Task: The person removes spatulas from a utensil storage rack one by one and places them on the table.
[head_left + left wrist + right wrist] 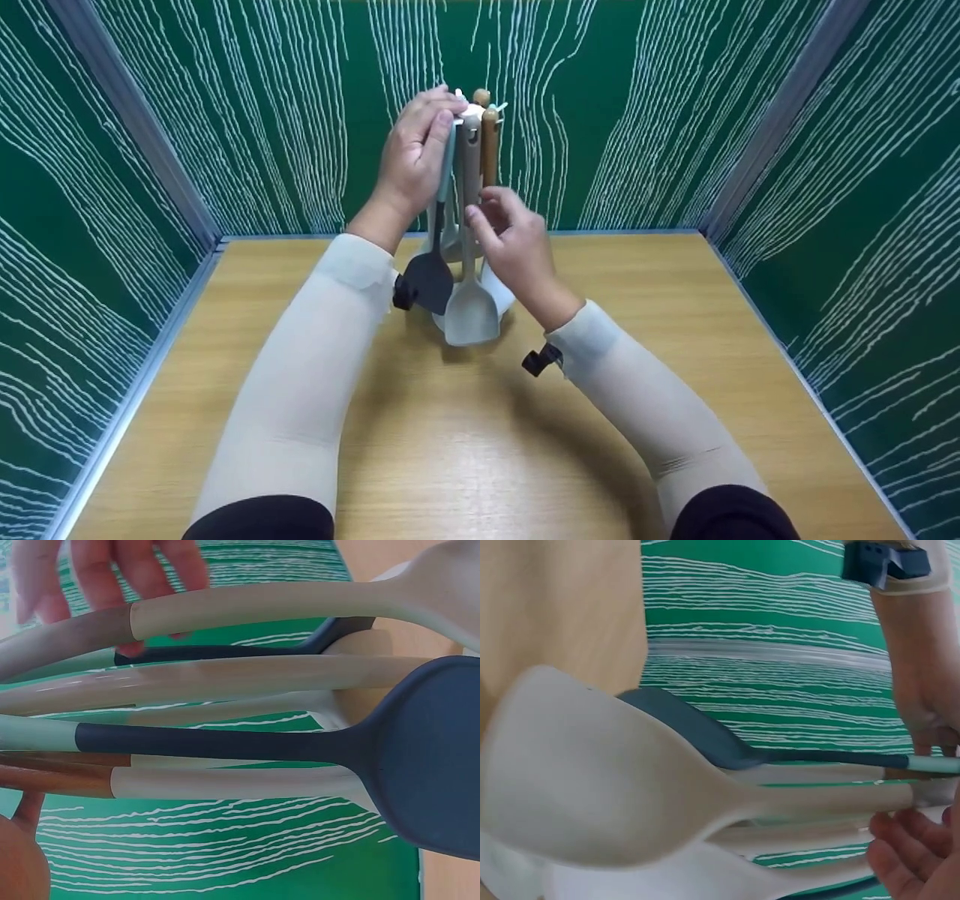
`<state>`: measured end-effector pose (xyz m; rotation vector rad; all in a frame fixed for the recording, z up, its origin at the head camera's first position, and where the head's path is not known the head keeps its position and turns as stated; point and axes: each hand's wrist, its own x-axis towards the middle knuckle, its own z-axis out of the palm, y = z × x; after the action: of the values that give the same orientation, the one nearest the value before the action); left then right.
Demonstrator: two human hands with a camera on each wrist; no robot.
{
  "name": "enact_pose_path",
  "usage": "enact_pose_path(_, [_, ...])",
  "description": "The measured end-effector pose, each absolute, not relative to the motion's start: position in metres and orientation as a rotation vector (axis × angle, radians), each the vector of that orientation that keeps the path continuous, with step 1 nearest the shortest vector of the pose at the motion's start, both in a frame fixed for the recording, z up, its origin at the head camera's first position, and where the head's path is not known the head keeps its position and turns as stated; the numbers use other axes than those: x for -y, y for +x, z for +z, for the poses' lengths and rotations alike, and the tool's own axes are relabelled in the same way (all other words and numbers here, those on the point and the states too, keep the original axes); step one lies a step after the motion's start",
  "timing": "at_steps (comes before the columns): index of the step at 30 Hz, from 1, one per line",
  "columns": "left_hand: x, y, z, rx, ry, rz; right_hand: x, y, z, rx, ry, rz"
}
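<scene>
the utensil stand (475, 112) stood near the middle of the far edge of the wooden surface (450, 457), hung all round with kitchen tools. the left hand (417, 146) held the white top of the stand, its fingers bent over it and the thumb lying on the near side, close to the upper end of a teal handle. that handle belonged to a dark spatula (430, 283), which hung head down on the left side of the stand.

the right hand (519, 236) was beside the handle of the pale spatula (472, 319), about midway down, its fingers loosely curled and a little apart (the left wrist view showed several of them behind that handle). whether they pinched it, i could not tell. the pale spatula hung head down at the front, toward the surface's near edge.

a brown handle (490, 146) stood upright just to the right of the pale spatula's, and other tools overlapped behind. green panels (637, 112) with white wavy lines rose along the far, left and right edges of the surface.
</scene>
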<state>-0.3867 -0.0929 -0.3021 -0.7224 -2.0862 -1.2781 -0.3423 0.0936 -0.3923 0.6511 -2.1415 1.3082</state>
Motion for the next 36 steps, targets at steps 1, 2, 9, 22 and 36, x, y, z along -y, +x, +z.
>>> enact_pose_path(1, [0.093,-0.386,-0.302,2.087,-0.723,-1.276,-0.092,-0.342,-0.395,2.164,0.654,1.307])
enact_pose_path(2, [0.093,-0.387,-0.303,2.087,-0.723,-1.277,-0.091,-0.343,-0.397,2.188,0.652,1.306])
enact_pose_path(9, [0.093,-0.386,-0.303,2.086,-0.736,-1.269,-0.086,-0.343,-0.412,2.302,0.647,1.327])
enact_pose_path(22, [0.093,-0.386,-0.302,2.097,-0.724,-1.271,-0.087,-0.344,-0.42,2.298,0.649,1.384])
enact_pose_path(36, [0.095,-0.386,-0.302,2.101,-0.719,-1.262,-0.085,-0.344,-0.414,2.28,0.68,1.35])
